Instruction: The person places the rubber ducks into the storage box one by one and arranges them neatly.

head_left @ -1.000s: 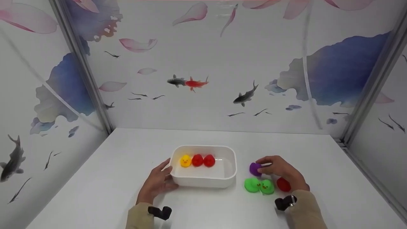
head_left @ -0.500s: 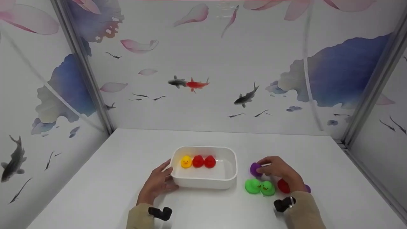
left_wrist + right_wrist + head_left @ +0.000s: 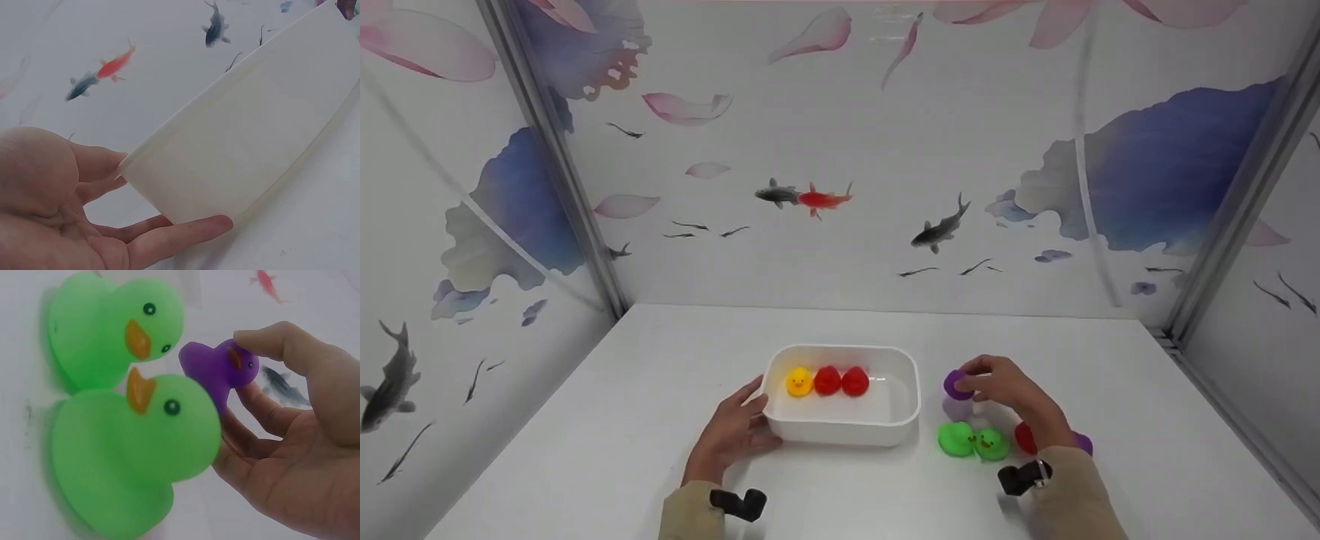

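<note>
My left hand (image 3: 729,429) holds the left end of a white plastic box (image 3: 844,433). In the left wrist view its thumb lies along the box's near lower side, with other fingers at the rim corner. Inside the box, a yellow rubber duck (image 3: 799,382) and two red ducks (image 3: 827,381) stand in a row. My right hand (image 3: 1009,390) pinches a purple rubber duck (image 3: 216,374) by its head between thumb and fingers, raised off the table above its reflection. Two green ducks (image 3: 132,455) sit beside each other, nearer the wrist.
Partly hidden by the right wrist, a red duck (image 3: 1024,438) and another purple thing (image 3: 1084,443) lie on the white table (image 3: 840,495). White panels (image 3: 855,277) printed with fish and petals enclose the table at the back and sides.
The purple duck has risen off the table in my right hand, moving slightly left and away from me. My left hand and the box stay in place.
</note>
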A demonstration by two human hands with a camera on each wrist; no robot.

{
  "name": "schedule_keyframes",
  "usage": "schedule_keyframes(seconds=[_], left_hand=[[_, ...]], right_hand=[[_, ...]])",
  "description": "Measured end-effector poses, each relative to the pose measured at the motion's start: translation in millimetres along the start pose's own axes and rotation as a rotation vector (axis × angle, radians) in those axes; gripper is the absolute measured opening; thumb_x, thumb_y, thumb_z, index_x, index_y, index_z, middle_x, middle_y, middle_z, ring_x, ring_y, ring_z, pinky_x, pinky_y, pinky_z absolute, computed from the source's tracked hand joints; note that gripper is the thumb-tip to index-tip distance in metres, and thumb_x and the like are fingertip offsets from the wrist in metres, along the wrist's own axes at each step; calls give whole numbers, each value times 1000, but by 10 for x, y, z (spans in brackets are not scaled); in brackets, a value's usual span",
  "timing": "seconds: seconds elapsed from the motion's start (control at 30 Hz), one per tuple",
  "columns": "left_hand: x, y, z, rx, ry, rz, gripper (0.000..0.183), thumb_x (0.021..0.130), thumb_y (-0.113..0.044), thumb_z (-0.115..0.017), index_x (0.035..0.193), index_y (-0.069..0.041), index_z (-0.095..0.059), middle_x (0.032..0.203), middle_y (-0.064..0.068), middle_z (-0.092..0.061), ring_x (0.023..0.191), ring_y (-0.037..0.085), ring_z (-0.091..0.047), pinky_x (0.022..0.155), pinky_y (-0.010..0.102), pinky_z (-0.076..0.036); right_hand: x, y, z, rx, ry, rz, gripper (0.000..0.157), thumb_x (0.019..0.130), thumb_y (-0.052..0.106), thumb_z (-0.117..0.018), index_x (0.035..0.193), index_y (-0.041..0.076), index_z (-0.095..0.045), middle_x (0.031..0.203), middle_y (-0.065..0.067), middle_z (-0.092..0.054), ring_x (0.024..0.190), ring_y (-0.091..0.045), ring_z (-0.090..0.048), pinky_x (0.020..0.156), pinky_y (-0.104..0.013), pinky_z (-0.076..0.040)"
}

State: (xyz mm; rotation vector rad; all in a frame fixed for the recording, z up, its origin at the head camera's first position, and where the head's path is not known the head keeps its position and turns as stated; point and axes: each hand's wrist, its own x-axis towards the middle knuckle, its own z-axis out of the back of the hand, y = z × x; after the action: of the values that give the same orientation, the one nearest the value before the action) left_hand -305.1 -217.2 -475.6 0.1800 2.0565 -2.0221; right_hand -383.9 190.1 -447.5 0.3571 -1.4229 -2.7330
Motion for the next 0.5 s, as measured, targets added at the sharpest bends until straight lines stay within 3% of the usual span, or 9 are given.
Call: schedule_keyframes(seconds=[0.13, 0.5], left_hand=[[-9, 1, 2, -1, 1, 1, 57, 106, -26, -49, 159, -18, -28, 155, 30, -38, 134, 44, -50, 94, 51, -58], [-3, -23, -15, -23, -10, 7, 56, 106, -24, -50, 159, -17, -30, 154, 30, -40, 132, 42, -53, 90, 53, -59]], right_hand=[[-23, 67, -32, 31, 2, 23, 47, 92, 28, -73, 131, 5, -59, 131, -17, -61, 113, -26, -65, 103, -43, -55], [-56, 262, -103, 82, -27, 51, 50, 93, 36, -71, 131, 5, -60, 128, -16, -66, 113, -27, -66, 104, -45, -54]])
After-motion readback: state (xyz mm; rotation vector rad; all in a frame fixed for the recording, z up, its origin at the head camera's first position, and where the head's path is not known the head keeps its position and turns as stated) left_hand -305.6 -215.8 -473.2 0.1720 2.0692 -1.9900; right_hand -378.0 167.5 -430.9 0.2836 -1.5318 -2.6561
